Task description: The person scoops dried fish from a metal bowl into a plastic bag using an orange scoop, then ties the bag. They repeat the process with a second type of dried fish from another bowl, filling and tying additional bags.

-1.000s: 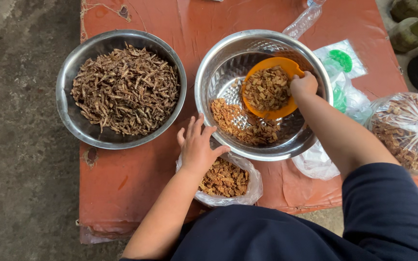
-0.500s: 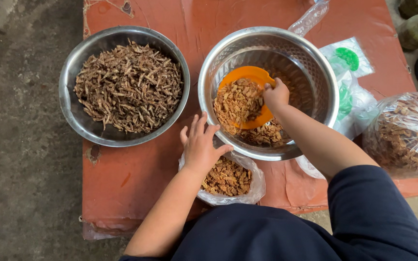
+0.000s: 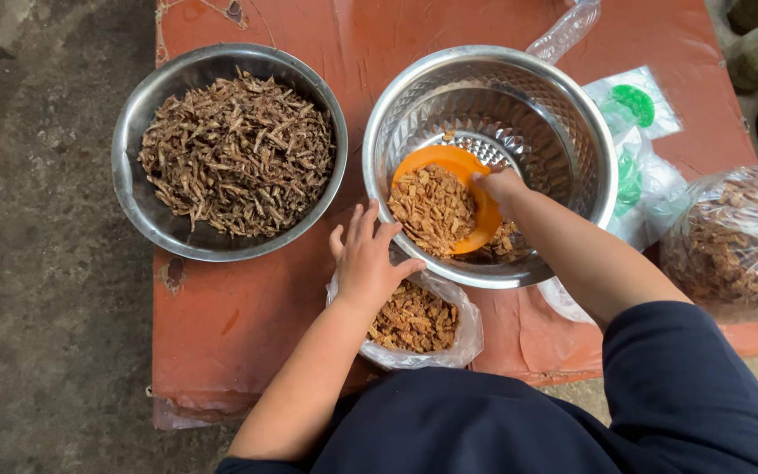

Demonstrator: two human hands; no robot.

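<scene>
Orange scoop (image 3: pixel 471 189), heaped with brown dried chips, sits inside the faceted steel bowl (image 3: pixel 572 132) near the counter's (image 3: pixel 247 307) middle; right hand (image 3: pixel 500 185) is clamped on its right rim. Left hand (image 3: pixel 368 256), fingers spread and gripping nothing, rests on the mouth of a clear plastic bag (image 3: pixel 449 342) of the same chips at the counter's near edge, just beside the bowl. Second steel bowl (image 3: pixel 146 118) of dark dried strips stands toward the left edge. Knotted bag (image 3: pixel 739 241) of chips lies at the right edge.
</scene>
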